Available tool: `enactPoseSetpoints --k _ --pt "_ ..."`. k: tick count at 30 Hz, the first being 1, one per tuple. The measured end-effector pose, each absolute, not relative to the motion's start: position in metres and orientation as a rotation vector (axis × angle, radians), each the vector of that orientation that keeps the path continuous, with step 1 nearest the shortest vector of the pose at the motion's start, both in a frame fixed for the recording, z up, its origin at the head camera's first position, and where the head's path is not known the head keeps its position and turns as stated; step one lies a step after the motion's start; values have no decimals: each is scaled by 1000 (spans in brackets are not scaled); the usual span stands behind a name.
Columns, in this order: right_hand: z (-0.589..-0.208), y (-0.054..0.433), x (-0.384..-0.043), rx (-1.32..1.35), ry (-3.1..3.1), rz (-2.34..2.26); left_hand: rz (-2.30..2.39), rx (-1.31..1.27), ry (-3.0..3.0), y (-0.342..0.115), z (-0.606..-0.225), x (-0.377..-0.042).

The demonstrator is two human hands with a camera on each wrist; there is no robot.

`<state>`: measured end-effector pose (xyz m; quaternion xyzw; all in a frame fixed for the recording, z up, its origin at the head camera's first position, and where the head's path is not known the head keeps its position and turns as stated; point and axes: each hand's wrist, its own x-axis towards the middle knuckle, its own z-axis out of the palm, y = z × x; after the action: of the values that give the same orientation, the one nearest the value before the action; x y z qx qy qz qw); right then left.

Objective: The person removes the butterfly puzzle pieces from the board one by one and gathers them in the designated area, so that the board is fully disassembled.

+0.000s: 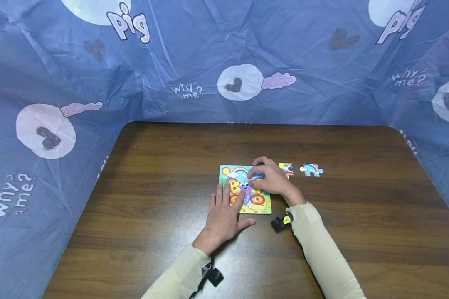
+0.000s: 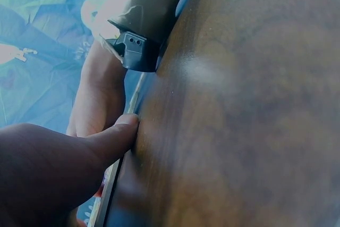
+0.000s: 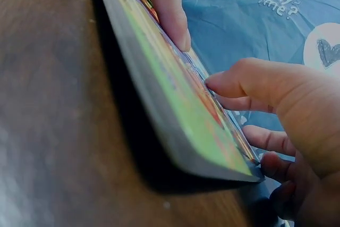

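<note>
Left fingers [image 1: 219, 195] rest straight on the butterfly jigsaw [image 1: 258, 200]; right fingers [image 1: 257, 169] bend over it, grip unclear. Beneath them: wood-grain counter [image 1: 153, 187]; beyond, blue printed cloth [image 1: 172, 50].

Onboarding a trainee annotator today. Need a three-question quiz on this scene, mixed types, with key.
1. In the head view, how many loose pieces show to the right of the puzzle board?
2. The left hand: A) grips a loose piece; B) rests fingers on the puzzle board; C) is curled into a fist.
3. True or false: the right hand is over the upper part of the puzzle board.

Key: 1. Two; 2. B; 3. True.
</note>
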<state>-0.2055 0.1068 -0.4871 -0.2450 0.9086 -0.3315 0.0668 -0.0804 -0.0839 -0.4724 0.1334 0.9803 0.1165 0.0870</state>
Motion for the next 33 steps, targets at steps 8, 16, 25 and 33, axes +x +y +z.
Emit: enactPoseSetpoints --k 8,16,25,33 --pt "-485 106 -206 -723 2748 -956 338 404 2927 -84 -472 -81" --pt "-483 111 -208 -702 2696 -1044 342 396 2916 -84 -472 -81" --pt "-473 121 -208 -766 2566 -1131 347 387 2914 -84 -473 -81" --pt "-459 132 -204 -732 2566 -972 368 389 2903 -84 -472 -81"
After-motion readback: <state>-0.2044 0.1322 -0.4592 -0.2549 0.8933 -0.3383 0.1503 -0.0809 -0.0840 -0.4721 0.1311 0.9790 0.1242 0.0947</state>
